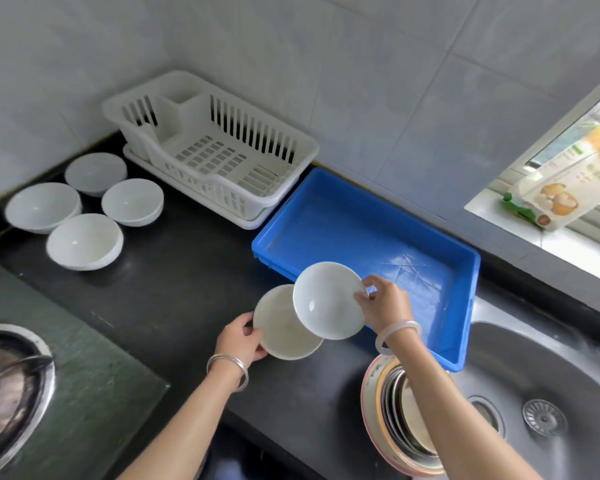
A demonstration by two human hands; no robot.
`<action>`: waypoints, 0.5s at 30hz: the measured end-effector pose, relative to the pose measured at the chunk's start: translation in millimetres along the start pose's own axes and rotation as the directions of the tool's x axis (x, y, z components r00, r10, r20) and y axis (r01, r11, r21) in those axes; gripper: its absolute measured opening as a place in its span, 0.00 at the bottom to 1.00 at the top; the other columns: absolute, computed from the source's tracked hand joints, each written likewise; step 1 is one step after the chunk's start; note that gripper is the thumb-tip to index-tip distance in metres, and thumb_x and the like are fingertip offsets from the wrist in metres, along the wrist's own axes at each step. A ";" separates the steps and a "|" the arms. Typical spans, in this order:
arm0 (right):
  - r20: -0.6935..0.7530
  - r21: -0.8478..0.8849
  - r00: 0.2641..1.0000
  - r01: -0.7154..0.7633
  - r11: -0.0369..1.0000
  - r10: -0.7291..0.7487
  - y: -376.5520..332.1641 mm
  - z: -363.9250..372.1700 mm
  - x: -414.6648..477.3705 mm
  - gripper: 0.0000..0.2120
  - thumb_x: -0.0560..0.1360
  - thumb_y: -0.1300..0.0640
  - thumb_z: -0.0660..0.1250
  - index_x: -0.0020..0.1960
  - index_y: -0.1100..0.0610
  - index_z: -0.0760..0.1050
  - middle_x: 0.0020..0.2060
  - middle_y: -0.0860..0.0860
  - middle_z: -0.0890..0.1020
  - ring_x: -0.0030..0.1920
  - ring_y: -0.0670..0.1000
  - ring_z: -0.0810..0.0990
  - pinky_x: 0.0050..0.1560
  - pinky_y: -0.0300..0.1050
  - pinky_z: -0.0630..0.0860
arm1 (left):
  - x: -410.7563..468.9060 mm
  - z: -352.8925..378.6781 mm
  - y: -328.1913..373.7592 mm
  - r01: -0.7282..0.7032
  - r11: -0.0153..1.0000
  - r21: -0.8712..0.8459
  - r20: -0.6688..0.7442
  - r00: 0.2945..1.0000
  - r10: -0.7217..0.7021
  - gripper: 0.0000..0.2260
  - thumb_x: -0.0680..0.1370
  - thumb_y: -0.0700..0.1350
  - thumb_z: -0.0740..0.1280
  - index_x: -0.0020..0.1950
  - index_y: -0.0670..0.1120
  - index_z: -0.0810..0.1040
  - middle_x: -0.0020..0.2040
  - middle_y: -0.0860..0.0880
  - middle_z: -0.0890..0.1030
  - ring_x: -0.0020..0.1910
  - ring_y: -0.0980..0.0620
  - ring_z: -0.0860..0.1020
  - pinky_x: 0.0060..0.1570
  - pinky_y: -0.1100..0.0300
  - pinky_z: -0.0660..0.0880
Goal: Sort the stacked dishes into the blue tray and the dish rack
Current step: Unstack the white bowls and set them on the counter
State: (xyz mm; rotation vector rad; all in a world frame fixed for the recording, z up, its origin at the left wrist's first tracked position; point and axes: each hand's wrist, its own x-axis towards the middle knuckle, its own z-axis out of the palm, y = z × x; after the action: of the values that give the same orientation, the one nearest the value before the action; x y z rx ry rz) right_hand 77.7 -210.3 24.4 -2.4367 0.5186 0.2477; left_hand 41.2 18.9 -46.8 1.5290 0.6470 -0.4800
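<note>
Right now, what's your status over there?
Left hand grips lower bowl. Right hand pinches upper bowl by blue tray. Dish rack holds nothing yet.

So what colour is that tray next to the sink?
The tray is bright blue all over; the head view shows it clearly.

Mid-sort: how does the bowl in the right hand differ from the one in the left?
The right-hand bowl is tipped up, overlapping the blue tray; the left-hand bowl lies flatter over the black counter. The right-hand bowl sits in front, hiding part of the left-hand bowl. Both are plain white, held by the rim.
</note>
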 end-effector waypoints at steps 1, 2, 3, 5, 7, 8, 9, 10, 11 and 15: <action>0.009 0.011 1.000 0.007 1.000 -0.007 -7.3 4.0 3.2 0.07 0.74 0.57 0.64 0.51 0.54 0.75 0.37 0.53 0.81 0.37 0.55 0.77 0.34 0.41 0.69 | 2.3 -10.1 3.6 -0.008 1.000 -0.029 -0.029 1.000 0.007 0.16 0.76 0.36 0.63 0.63 0.46 0.73 0.53 0.43 0.80 0.50 0.43 0.80 0.41 0.55 0.80; 0.019 0.026 1.000 0.013 1.000 -0.013 -14.9 8.8 6.6 0.06 0.73 0.57 0.64 0.50 0.54 0.75 0.37 0.53 0.82 0.38 0.55 0.78 0.35 0.41 0.70 | 4.9 -20.7 6.5 -0.017 0.998 -0.055 -0.058 0.998 0.014 0.15 0.76 0.36 0.63 0.62 0.46 0.74 0.53 0.42 0.80 0.50 0.43 0.80 0.40 0.55 0.80; 0.029 0.046 0.999 0.016 0.999 -0.018 -22.9 14.2 10.3 0.06 0.73 0.57 0.64 0.49 0.53 0.75 0.39 0.54 0.82 0.38 0.56 0.80 0.38 0.43 0.74 | 7.2 -31.4 9.1 -0.027 0.997 -0.078 -0.088 0.996 0.020 0.15 0.76 0.36 0.63 0.62 0.45 0.74 0.53 0.41 0.80 0.51 0.42 0.80 0.41 0.55 0.79; 0.045 0.095 0.999 0.023 0.995 -0.028 -40.7 25.9 17.6 0.05 0.72 0.57 0.64 0.48 0.52 0.75 0.41 0.55 0.83 0.38 0.58 0.81 0.43 0.49 0.79 | 11.5 -52.9 13.2 -0.039 0.992 -0.116 -0.148 0.989 0.022 0.15 0.76 0.35 0.63 0.62 0.44 0.74 0.54 0.39 0.80 0.52 0.40 0.80 0.42 0.54 0.79; 0.061 0.130 0.997 0.034 0.991 -0.043 -59.7 38.2 24.5 0.05 0.72 0.57 0.64 0.47 0.52 0.75 0.41 0.55 0.82 0.38 0.58 0.82 0.45 0.54 0.80 | 15.2 -74.4 15.2 -0.038 0.985 -0.166 -0.211 0.978 0.002 0.17 0.76 0.34 0.63 0.64 0.43 0.73 0.55 0.38 0.79 0.52 0.39 0.79 0.45 0.52 0.79; 0.070 0.143 0.996 0.040 0.989 -0.051 -69.2 44.8 28.1 0.05 0.72 0.58 0.64 0.47 0.52 0.75 0.40 0.54 0.82 0.38 0.58 0.82 0.45 0.54 0.81 | 17.3 -85.5 15.5 -0.037 0.981 -0.190 -0.241 0.970 -0.010 0.17 0.76 0.33 0.62 0.64 0.43 0.73 0.55 0.38 0.79 0.53 0.38 0.79 0.46 0.50 0.79; 0.079 0.154 0.995 0.045 0.987 -0.058 -78.6 51.8 31.8 0.05 0.72 0.58 0.64 0.47 0.52 0.75 0.39 0.53 0.82 0.38 0.58 0.82 0.45 0.55 0.81 | 19.3 -96.2 15.7 -0.038 0.977 -0.210 -0.270 0.963 -0.020 0.17 0.76 0.33 0.62 0.64 0.42 0.73 0.56 0.38 0.78 0.54 0.38 0.78 0.47 0.50 0.78; 0.090 0.163 0.994 0.049 0.985 -0.065 -87.8 59.1 35.5 0.05 0.72 0.58 0.64 0.47 0.52 0.75 0.38 0.52 0.81 0.37 0.57 0.82 0.45 0.55 0.81 | 21.4 -107.2 16.1 -0.040 0.973 -0.229 -0.295 0.955 -0.030 0.18 0.76 0.33 0.61 0.65 0.42 0.72 0.57 0.38 0.78 0.54 0.37 0.78 0.48 0.49 0.78; 0.104 0.172 0.992 0.053 0.984 -0.071 -97.0 66.8 39.3 0.05 0.72 0.58 0.64 0.48 0.52 0.75 0.38 0.51 0.80 0.37 0.57 0.82 0.44 0.55 0.81 | 23.6 -117.9 16.2 -0.044 0.967 -0.250 -0.318 0.947 -0.039 0.18 0.76 0.32 0.61 0.65 0.41 0.72 0.58 0.37 0.77 0.55 0.37 0.78 0.48 0.49 0.78; 0.168 0.202 0.982 0.049 0.978 -0.084 -135.0 101.6 53.6 0.07 0.73 0.58 0.64 0.51 0.52 0.73 0.37 0.48 0.77 0.31 0.50 0.80 0.31 0.43 0.78 | 32.8 -156.3 17.2 -0.062 0.938 -0.340 -0.405 0.910 -0.086 0.18 0.76 0.32 0.59 0.65 0.41 0.72 0.61 0.37 0.76 0.56 0.35 0.77 0.49 0.48 0.78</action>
State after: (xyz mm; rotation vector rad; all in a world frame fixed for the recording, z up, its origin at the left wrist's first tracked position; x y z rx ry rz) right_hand 178.2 -66.0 1.9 -2.2102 0.3644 0.3616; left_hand 63.8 178.0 -44.8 1.2929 1.0152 -0.0332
